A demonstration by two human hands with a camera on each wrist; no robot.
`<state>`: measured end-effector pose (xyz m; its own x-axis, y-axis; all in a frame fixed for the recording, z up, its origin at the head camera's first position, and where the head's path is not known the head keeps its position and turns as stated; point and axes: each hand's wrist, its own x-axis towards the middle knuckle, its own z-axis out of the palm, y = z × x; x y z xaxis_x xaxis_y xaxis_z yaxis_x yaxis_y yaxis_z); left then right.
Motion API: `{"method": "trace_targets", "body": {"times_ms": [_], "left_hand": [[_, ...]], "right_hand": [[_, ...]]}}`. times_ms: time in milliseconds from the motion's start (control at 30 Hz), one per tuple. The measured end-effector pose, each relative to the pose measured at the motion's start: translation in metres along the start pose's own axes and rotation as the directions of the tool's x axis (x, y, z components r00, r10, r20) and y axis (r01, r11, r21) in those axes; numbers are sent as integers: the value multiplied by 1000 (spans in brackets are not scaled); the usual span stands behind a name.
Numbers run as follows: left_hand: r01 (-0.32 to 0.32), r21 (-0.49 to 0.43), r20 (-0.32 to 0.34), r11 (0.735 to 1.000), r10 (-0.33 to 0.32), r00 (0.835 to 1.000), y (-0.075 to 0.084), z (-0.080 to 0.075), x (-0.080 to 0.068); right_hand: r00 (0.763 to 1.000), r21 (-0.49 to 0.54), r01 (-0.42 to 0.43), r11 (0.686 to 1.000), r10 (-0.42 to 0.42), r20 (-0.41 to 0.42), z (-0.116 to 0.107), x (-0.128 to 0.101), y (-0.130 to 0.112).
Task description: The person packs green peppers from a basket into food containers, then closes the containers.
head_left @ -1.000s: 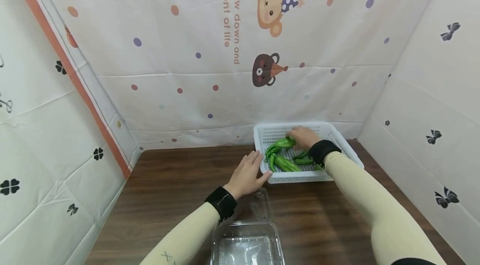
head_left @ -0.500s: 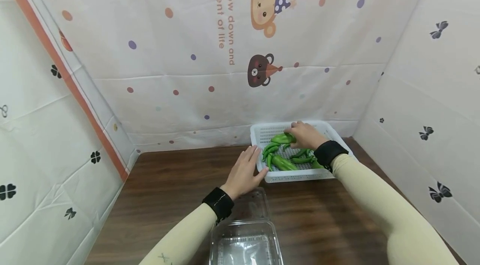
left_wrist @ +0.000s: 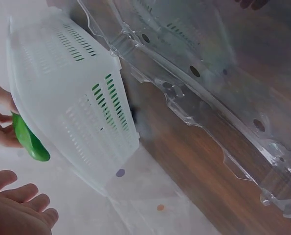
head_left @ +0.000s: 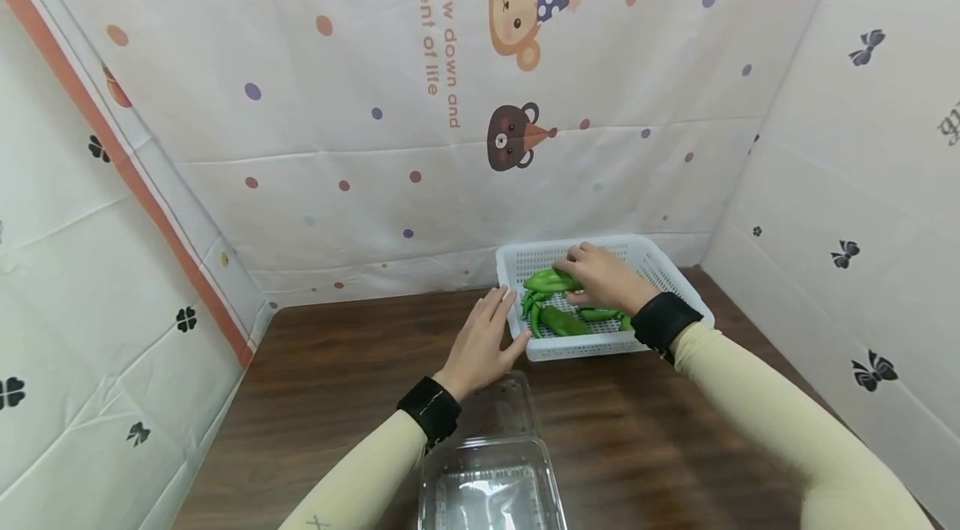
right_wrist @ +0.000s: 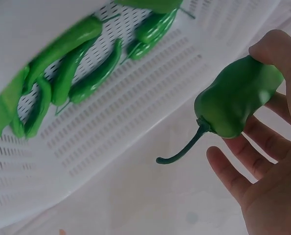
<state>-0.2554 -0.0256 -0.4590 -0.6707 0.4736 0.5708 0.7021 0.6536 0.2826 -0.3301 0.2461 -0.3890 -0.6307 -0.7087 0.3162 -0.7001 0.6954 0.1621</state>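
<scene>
My right hand (head_left: 606, 278) holds a large green pepper (right_wrist: 235, 98) between thumb and fingers, its curved stem pointing away from the palm. In the right wrist view the pepper is raised clear of the others. Below it, a white perforated plastic basket (head_left: 585, 353) contains several smaller green chili peppers (right_wrist: 96, 76) and another large one (head_left: 564, 320). Beside the basket's left side, my left hand (head_left: 477, 347) lies with fingers extended, its fingertips right at the rim. The left wrist view shows the held pepper at the basket's edge, just past the left fingers (left_wrist: 25, 193).
A clear plastic box (head_left: 491, 484) stands on the brown wooden table (head_left: 337, 372) near the front, its see-through lid (head_left: 510, 405) folded back under my left wrist. Printed white cloth (head_left: 360, 122) walls in the back and both sides.
My right hand has lifted the large pepper from among the others and moved it slightly left. The left hand stays by the basket. The head view has shifted a little.
</scene>
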Motion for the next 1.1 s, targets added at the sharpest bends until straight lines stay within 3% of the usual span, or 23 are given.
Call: {"method": "trace_targets", "body": {"times_ms": [300, 733, 1100], "left_hand": [[11, -17, -11, 1000, -11, 1000, 1, -4, 0], [-12, -21, -78, 1000, 11, 997, -4, -9, -4], [9, -44, -63, 999, -12, 998, -1, -13, -9]], "right_hand": [[993, -26, 79, 997, -81, -91, 1, 1, -13], [991, -43, 102, 994, -105, -87, -5, 0, -28], [985, -58, 129, 990, -135, -106, -13, -2, -41]]}}
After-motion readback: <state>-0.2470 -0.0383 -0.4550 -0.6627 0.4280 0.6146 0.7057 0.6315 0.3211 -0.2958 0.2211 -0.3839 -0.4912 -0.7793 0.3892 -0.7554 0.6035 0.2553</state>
